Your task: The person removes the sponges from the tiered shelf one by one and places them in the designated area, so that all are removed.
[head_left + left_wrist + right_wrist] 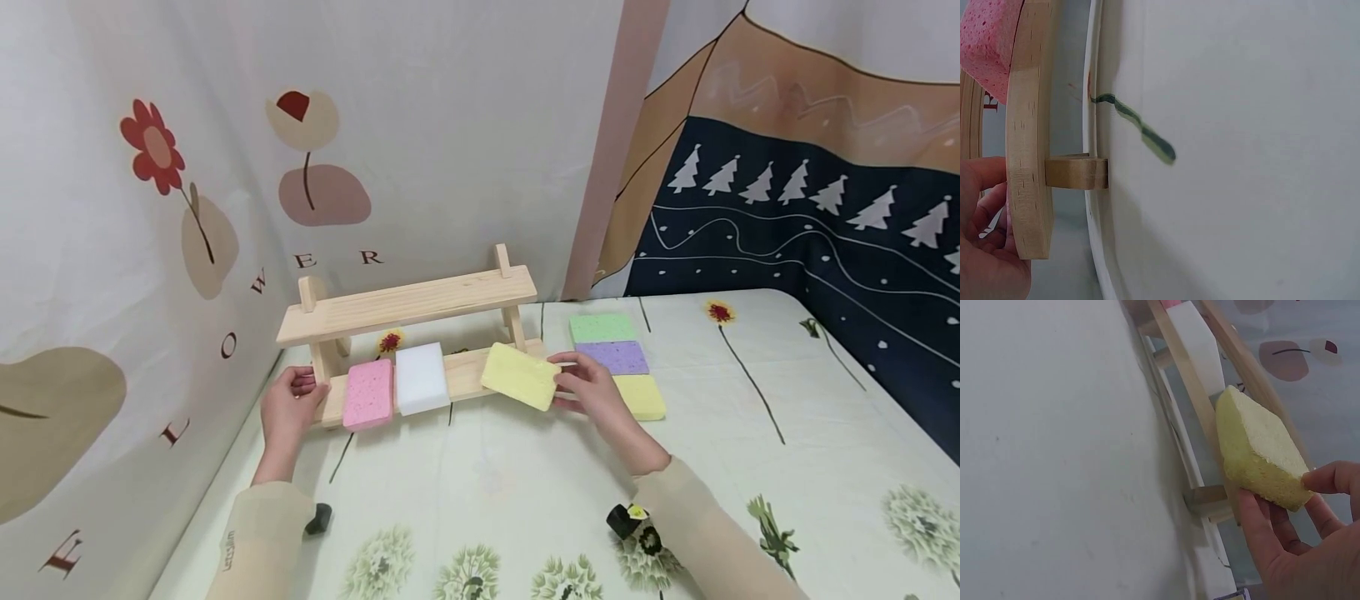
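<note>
My right hand [597,398] pinches a yellow sponge [521,377] by its right end, thumb on one face and fingers beneath. The sponge is tilted over the right part of the lower board of a two-tier wooden shelf [408,302]. In the right wrist view the yellow sponge [1263,450] is close to the board; whether it touches is unclear. My left hand [287,410] grips the left end of the lower board [1030,137]. On that board a pink sponge [369,395] and a white sponge [422,377] sit side by side.
Right of the shelf, green [602,327], purple [617,357] and yellow sponges [641,397] lie in a column on the flowered cloth. Printed curtains hang behind and at the left. Small black objects [624,522] are near both forearms.
</note>
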Demonstrator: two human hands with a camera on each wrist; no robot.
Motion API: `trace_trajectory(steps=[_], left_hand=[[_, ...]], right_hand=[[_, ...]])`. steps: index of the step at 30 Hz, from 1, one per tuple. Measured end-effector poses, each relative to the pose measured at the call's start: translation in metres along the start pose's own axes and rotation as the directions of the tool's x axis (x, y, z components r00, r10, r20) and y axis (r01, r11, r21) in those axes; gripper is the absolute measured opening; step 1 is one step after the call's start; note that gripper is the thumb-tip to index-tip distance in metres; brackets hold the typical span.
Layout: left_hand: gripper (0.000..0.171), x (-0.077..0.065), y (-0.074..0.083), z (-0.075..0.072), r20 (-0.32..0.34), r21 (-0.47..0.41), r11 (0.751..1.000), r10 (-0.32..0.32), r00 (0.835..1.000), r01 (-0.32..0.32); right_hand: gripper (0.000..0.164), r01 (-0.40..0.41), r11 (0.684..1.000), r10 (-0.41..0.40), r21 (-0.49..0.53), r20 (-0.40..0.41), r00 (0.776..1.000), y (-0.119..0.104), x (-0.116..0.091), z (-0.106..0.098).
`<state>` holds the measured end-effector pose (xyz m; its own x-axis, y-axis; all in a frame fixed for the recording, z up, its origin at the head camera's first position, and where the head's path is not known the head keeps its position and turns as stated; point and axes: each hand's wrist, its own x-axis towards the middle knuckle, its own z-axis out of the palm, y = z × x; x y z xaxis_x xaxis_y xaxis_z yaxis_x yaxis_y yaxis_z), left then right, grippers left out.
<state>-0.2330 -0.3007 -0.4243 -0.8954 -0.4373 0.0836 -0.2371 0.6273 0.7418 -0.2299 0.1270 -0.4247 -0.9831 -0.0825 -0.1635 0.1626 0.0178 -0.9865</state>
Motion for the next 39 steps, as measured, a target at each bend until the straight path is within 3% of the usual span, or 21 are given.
trace_trajectory(steps=[8, 20, 39], left_hand=[[0.035, -0.001, 0.000, -0.001, -0.003, -0.002, 1.000, 0.007, 1.000, -0.007], [0.036, -0.001, -0.002, -0.001, -0.003, -0.006, 1.000, 0.007, 1.000, -0.008], [0.037, -0.001, 0.001, -0.001, 0.017, -0.012, 1.000, -0.022, 1.000, 0.022]], right_hand=[[0.035, 0.040, 0.999, -0.040, -0.013, -0.004, 0.999, -0.003, -0.001, -0.012], [0.040, 0.027, 0.998, -0.030, -0.048, -0.050, 0.998, -0.008, 0.002, -0.034], [0.040, 0.044, 0.996, -0.057, -0.080, -0.168, 0.984, -0.020, -0.003, -0.079]])
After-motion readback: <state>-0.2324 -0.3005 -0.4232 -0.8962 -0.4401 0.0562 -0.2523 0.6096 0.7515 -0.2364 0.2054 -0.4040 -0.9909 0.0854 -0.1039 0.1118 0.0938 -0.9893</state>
